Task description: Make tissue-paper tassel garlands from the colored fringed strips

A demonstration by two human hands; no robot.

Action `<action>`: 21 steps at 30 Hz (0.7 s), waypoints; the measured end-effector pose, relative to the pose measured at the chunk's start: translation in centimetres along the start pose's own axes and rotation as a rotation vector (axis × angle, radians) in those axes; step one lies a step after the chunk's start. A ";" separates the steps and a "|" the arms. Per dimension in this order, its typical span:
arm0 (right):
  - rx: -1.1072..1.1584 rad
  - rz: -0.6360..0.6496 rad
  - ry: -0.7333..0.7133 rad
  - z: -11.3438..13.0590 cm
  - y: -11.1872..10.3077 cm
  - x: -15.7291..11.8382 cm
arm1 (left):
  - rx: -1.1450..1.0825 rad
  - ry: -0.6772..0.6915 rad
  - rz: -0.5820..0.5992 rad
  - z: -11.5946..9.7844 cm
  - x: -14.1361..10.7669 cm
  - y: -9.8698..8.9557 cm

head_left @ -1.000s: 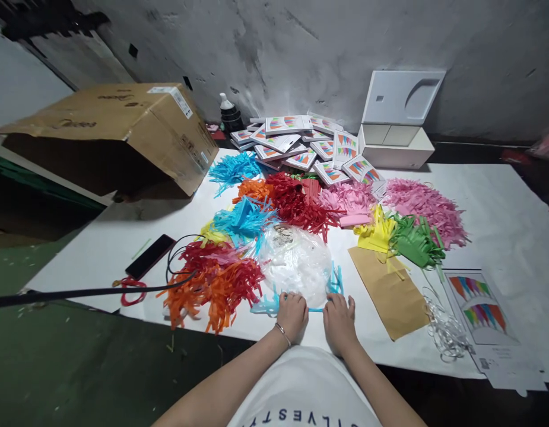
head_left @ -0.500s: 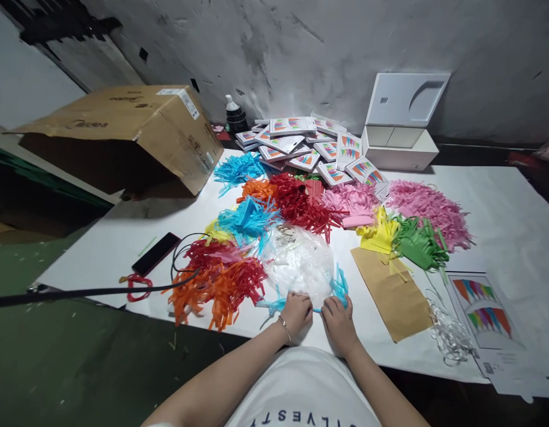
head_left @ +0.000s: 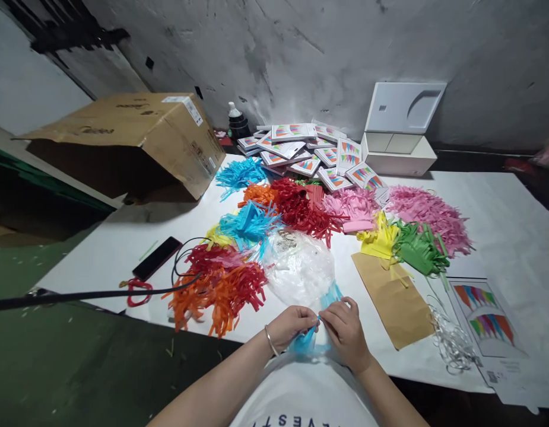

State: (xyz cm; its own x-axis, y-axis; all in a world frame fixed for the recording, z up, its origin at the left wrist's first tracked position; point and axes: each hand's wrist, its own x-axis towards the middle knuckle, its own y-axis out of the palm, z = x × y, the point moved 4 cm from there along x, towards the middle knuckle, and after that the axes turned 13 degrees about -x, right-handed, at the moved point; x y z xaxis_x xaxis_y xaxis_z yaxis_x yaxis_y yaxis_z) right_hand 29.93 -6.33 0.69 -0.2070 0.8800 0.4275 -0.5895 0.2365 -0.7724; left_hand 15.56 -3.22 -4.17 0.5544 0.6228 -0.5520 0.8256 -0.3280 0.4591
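Note:
Close to my body, over the table's front edge, my left hand (head_left: 296, 326) pinches a light blue tissue tassel (head_left: 304, 342). Its fringe hangs below my fingers and also spreads up past my right hand. Touching fingertips with the left, my right hand (head_left: 343, 329) is closed on the same blue tassel. Just beyond both hands lies a crumpled clear plastic bag (head_left: 298, 267). Left of it are red and orange tassels (head_left: 218, 284), with a blue bunch (head_left: 248, 224) behind them.
A cardboard box (head_left: 136, 142) stands at the back left, near a phone (head_left: 157, 258) and black cable (head_left: 100, 292). Printed packs (head_left: 292, 131) are piled at the back beside a white box (head_left: 396, 154). Brown paper (head_left: 394, 302) and silvery string (head_left: 454, 344) lie right.
Both hands have come together and closer to my body. The blue tassel, stretched sideways between them before, is now bunched at my fingers, with fringe on both sides.

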 end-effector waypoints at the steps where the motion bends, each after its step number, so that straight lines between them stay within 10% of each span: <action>1: 0.066 -0.004 0.062 0.2 -0.1 0.3 | -0.103 0.005 -0.004 -0.5 -0.4 0.3; 10: 0.429 0.086 0.484 1.8 1.2 1.4 | -0.149 0.297 -0.260 -3.4 -1.4 0.7; 21: 0.242 0.193 0.261 2.4 3.4 3.8 | 0.454 0.542 -0.206 -7.6 -2.4 -2.1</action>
State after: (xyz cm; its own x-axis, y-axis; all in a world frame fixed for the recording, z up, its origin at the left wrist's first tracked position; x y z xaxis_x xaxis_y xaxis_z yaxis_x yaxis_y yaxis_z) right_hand 25.22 -3.16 0.85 -0.1446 0.9812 0.1279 -0.7324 -0.0192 -0.6806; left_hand 11.74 1.37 1.49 0.3505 0.9288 -0.1203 0.9349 -0.3547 -0.0148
